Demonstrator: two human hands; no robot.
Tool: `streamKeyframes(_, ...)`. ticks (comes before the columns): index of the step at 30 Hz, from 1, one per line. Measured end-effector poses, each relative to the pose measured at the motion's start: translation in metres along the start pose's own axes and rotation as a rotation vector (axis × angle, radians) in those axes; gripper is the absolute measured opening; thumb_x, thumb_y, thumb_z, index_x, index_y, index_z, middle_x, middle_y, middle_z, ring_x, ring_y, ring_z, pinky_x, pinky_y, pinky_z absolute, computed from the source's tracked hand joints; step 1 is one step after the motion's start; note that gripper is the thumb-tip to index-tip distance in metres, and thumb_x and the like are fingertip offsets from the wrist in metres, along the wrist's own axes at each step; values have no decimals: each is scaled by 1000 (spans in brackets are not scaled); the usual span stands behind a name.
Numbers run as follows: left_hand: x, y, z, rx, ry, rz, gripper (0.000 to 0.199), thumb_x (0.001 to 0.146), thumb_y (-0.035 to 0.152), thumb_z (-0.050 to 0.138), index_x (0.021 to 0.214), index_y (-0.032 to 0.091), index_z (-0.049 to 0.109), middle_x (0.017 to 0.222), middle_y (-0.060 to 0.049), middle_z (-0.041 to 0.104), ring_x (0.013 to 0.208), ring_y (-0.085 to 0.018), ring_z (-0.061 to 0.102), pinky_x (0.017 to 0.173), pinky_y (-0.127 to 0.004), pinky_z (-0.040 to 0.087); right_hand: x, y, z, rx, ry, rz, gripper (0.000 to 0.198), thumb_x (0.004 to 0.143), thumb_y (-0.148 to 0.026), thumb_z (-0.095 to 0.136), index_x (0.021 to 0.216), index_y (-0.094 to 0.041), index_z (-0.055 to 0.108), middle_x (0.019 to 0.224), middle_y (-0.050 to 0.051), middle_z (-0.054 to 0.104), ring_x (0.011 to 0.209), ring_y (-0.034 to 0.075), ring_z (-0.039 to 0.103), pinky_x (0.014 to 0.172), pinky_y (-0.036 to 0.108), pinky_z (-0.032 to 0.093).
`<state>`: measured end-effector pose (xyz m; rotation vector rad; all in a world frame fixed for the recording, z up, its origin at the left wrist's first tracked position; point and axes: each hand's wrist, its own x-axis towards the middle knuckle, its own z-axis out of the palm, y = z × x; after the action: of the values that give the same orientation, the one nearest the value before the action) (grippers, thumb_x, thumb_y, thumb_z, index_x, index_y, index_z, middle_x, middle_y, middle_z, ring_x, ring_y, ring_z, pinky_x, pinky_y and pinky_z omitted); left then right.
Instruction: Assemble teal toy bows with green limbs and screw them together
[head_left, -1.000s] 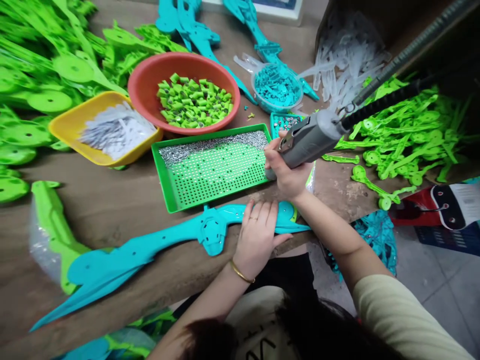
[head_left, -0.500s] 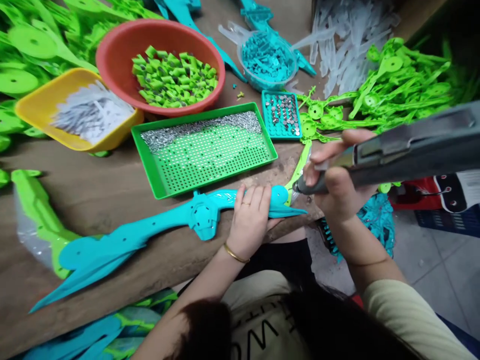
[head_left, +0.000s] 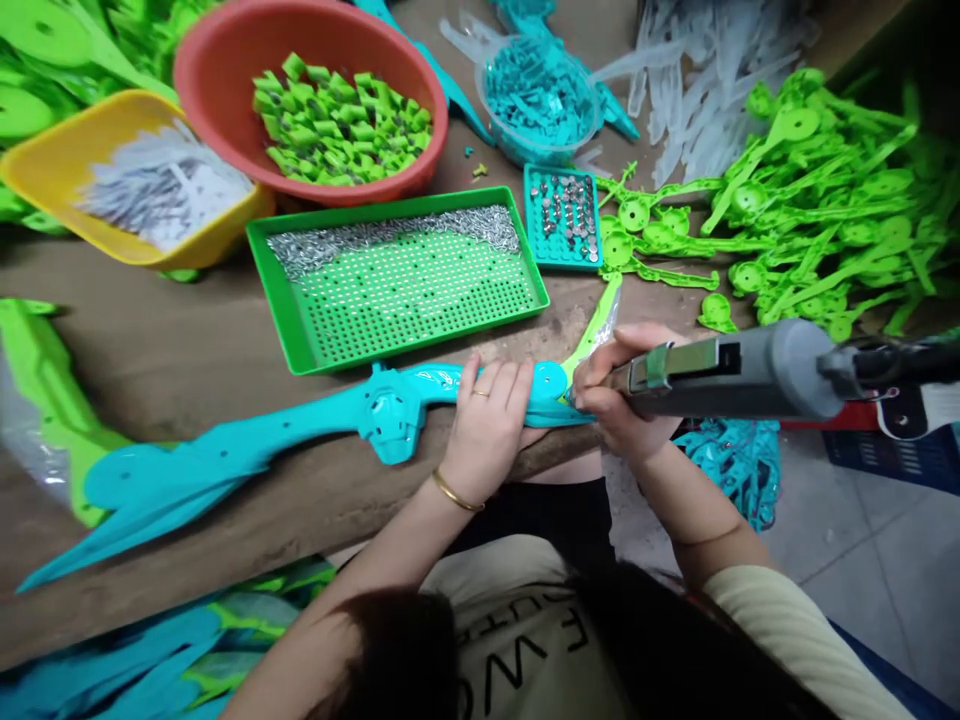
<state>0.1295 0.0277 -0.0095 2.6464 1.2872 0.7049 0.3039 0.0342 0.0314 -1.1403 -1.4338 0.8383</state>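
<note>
A long blue plastic toy bow [head_left: 296,425] with green tips lies along the table's front edge. My left hand [head_left: 487,415] wraps over its right part, fingers on top, pressing it to the table. In my right hand [head_left: 630,390] is a grey power screwdriver [head_left: 739,375], gripped near its front end. The screwdriver's tip meets the bow near its right blue end, by the green limb [head_left: 596,325]; the exact contact spot is hidden by my fingers. A green perforated tray [head_left: 405,345] with a band of small metal screws [head_left: 405,238] sits just behind the bow.
Behind stand a red bowl [head_left: 199,110] of green pieces, a yellow container [head_left: 45,150] of white strips, and a clear tub [head_left: 540,150] of blue parts. A small blue tray [head_left: 564,245] holds metal discs. Green parts [head_left: 817,215] heap at the right.
The screwdriver has swung down and left, its tip now at the bow's right end and its body more level. My left hand still holds the bow. The whole view has shifted slightly.
</note>
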Motion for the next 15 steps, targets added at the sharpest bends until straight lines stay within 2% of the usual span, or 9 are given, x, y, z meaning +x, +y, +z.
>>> streamKeyframes(2,0,0,-1,-13,-1,-10,52,89,36,54,130,4,50,116,-18,64,112,-31,55,111,-54,33,10,-11,4,29,59,-65,43,75,-48,74,111,-31,57,80,-3,63,70,14,64,63,32,57)
streamKeyframes(5,0,1,-2,-29,-16,-23,53,88,34,56,132,4,49,118,-18,63,114,-31,55,113,-54,32,42,-28,17,66,177,-132,49,81,-51,67,124,-34,50,88,-2,65,61,11,61,56,28,54)
streamKeyframes(8,0,1,-4,-18,-31,-32,53,86,30,58,132,4,49,119,-18,63,115,-32,55,113,-54,32,81,-26,37,62,293,-145,50,83,-55,62,127,-34,48,92,0,64,66,13,63,58,29,56)
streamKeyframes(12,0,2,-3,9,-14,-29,52,86,32,58,129,2,50,115,-19,64,112,-32,57,111,-54,35,108,2,60,40,236,-70,34,84,-50,62,107,-25,60,91,4,63,81,19,66,77,40,60)
streamKeyframes(15,-1,3,-1,13,-9,-37,52,86,32,57,129,2,50,115,-19,64,113,-32,56,111,-54,35,107,16,66,43,217,-76,27,83,-49,62,92,-23,62,87,3,63,77,18,66,78,41,60)
